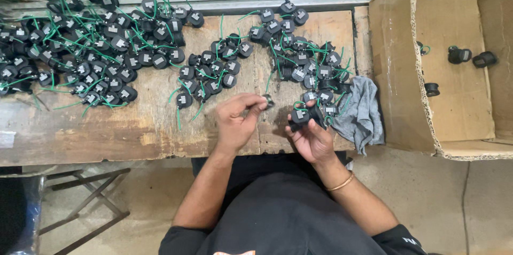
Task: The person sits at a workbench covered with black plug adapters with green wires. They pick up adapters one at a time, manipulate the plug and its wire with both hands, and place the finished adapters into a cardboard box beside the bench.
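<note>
Seen from above: a person at a worn wooden bench. The left hand pinches a small ring-like part, perhaps metal. The right hand grips a black round component near the bench's front edge. Piles of black components crowd the back; bare wood lies front left. A grey rag lies beside an open cardboard box.

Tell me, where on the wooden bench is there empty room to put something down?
The bench is bare along its near edge, below the big left pile and left of the left hand. The back, middle pile, right pile and grey cloth are crowded.
</note>
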